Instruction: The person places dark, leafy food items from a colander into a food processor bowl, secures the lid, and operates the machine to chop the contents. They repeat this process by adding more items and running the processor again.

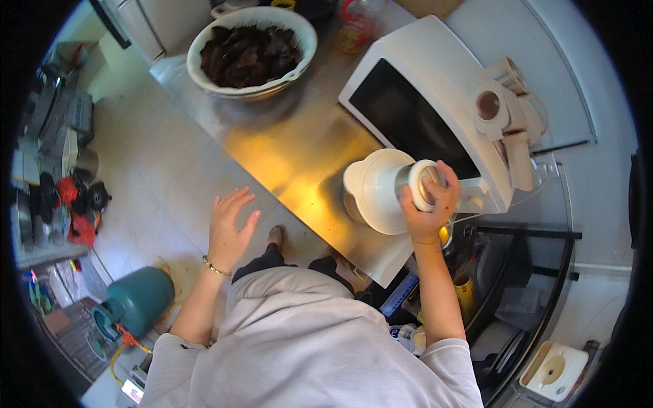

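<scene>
My right hand has its fingers curled around the white and silver top of a small kitchen appliance, apparently a food chopper. Below that top spreads a wide white lid, which rests on a partly hidden bowl. The appliance stands on a stainless-steel table, close to the front of a white microwave oven. Off the table's edge, above the floor, my left hand hangs with fingers apart and nothing in it. A bracelet circles that wrist.
A pale basin of dark, wet-looking food sits at the table's far end, near a red-trimmed jar. Rolls lie atop the microwave. A green gas cylinder is at left; a black rack stands at right.
</scene>
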Tool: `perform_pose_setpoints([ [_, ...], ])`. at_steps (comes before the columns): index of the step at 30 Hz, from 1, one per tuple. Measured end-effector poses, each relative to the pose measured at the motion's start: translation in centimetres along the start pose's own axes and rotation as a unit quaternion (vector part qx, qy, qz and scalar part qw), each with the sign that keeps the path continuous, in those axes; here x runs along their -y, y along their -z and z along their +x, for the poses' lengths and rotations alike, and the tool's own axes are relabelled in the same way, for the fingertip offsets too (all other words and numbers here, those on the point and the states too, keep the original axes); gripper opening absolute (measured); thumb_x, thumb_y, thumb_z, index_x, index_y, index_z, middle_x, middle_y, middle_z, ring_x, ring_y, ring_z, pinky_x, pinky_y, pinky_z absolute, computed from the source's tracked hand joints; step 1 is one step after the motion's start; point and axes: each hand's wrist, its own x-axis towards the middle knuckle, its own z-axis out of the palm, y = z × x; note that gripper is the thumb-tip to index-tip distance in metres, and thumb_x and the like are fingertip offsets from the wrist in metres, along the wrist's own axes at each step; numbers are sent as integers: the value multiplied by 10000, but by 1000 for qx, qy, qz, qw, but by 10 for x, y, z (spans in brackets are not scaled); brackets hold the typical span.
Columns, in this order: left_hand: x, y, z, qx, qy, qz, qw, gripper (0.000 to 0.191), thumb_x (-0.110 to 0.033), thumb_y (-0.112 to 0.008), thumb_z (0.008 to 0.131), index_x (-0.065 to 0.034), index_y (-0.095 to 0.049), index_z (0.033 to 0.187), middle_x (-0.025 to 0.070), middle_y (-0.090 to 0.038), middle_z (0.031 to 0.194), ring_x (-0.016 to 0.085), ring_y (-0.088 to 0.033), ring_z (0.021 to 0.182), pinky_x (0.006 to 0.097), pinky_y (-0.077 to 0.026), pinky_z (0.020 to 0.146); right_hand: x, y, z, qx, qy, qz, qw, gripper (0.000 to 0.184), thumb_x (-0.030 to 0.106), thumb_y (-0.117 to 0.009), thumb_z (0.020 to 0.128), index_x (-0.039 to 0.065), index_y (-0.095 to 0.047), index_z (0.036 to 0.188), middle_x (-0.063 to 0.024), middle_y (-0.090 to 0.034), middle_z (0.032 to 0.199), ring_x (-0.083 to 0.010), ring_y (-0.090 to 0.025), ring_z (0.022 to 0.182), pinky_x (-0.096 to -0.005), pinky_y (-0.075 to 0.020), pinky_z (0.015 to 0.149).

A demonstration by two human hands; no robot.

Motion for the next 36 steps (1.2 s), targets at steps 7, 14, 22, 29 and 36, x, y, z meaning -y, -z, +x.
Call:
perform_pose_setpoints([
  [7,12,-4,-13,-14,28,-37,999,269,-214,-700,862,-72,-676,1089,117,-658,1203,300,-568,1194,541,-278,1120,-1,3,-1,39,10,-18,999,488,88,-792,717,146,-511,1112,-186,-503,1297,-357,-546,1151,-446,-484,1004],
  [14,1,-12,0,10,-1,-63,998,243,-203,-691,870,-72,-680,1074,97,-669,1174,290,-577,1177,542,-288,1118,8,-4,-1,32,-49,-20,998,470,74,-792,741,93,-503,1112,-194,-464,1339,-343,-529,1192,-452,-440,1058],
  [22,-4,-23,7,36,-12,-74,997,239,-191,-678,881,-80,-680,1092,88,-673,1177,285,-584,1180,538,-281,1129,30,3,3,96,-144,-8,985,548,92,-807,742,71,-488,1187,-214,-389,1418,-382,-473,1266,-458,-382,1107],
  [29,0,-24,2,37,3,-95,995,213,-195,-683,878,-74,-680,1054,87,-678,1139,287,-601,1113,539,-305,1103,-2,21,15,158,2,6,987,505,91,-784,721,111,-508,1143,-243,-420,1396,-403,-475,1253,-465,-410,1060],
  [36,-4,-19,8,31,13,-89,995,192,-175,-678,875,-69,-689,1035,91,-685,1138,295,-614,1087,532,-324,1092,-7,4,2,85,41,-7,996,456,107,-724,734,163,-495,1125,-200,-483,1321,-388,-525,1183,-490,-458,1029],
])
